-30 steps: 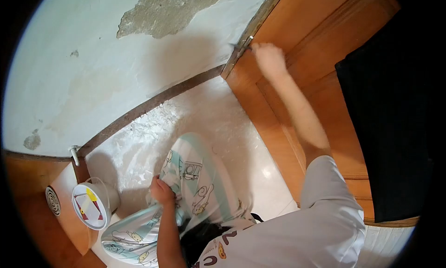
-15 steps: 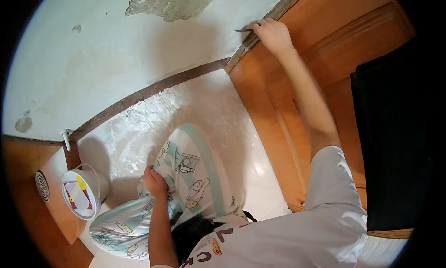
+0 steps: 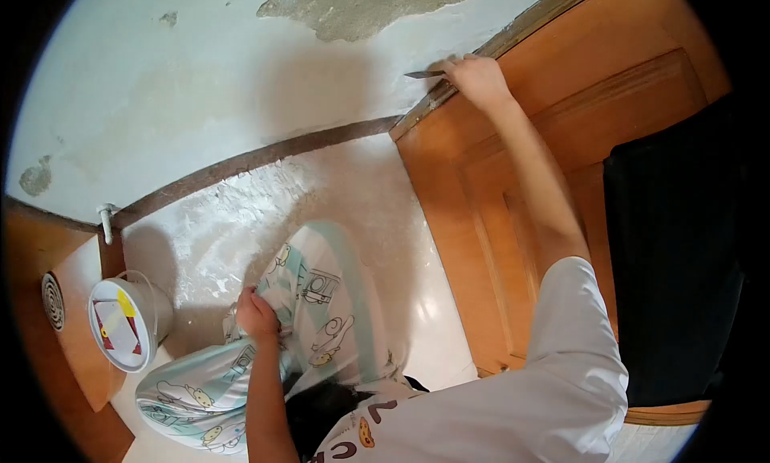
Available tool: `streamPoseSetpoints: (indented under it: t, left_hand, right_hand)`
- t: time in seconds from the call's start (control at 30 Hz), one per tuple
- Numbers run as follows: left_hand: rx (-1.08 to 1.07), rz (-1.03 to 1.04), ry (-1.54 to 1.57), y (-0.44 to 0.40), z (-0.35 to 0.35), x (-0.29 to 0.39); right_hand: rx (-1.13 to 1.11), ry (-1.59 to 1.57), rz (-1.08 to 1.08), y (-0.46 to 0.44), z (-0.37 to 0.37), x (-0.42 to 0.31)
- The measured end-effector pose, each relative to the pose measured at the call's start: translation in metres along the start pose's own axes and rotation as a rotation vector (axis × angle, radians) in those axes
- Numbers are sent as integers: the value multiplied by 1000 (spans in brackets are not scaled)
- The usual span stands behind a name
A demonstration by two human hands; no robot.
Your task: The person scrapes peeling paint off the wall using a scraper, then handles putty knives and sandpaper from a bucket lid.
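My right hand reaches out to the white wall beside the wooden door frame. It grips a putty knife, whose thin grey blade points left, close along the wall; the handle is hidden in my fingers. From this view I cannot tell whether the blade touches the surface. My left hand rests by my bent knee, on trousers with a cartoon print. Its fingers are curled, and whatever they may hold is hidden.
Bare grey plaster shows on the wall above. White flakes litter the floor below the dark skirting. A lidded white bucket stands at left, near a small pipe. To the right are an orange wooden door and black cloth.
The view has shifted a little, so the wall and plaster patch sit further right. My right hand, with the putty knife, appears slightly lower in view. My left hand stays by the knee.
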State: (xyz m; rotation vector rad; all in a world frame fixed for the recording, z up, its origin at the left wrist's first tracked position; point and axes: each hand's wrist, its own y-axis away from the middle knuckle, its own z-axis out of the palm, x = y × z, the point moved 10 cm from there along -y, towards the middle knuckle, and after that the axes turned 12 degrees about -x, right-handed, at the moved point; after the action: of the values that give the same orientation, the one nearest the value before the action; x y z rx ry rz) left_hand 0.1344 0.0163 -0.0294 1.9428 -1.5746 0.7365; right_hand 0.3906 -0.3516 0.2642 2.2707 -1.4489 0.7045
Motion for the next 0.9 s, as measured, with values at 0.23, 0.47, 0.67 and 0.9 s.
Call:
streamPoseSetpoints:
  t: [0.23,0.47,0.67,0.9]
  left_hand:
    - [24,1,46,4,-3,5]
    - [29,-44,9,1,3,-3]
    - [63,44,-7,-3,2,-1]
    - [30,-16,10,4,11,-9]
  right_hand:
    - [-83,118,12,-2,12,-8]
    - [55,101,51,-2,3,12]
    - [177,-26,-26,3,55,-56]
    - [96,-23,327,51,33,16]
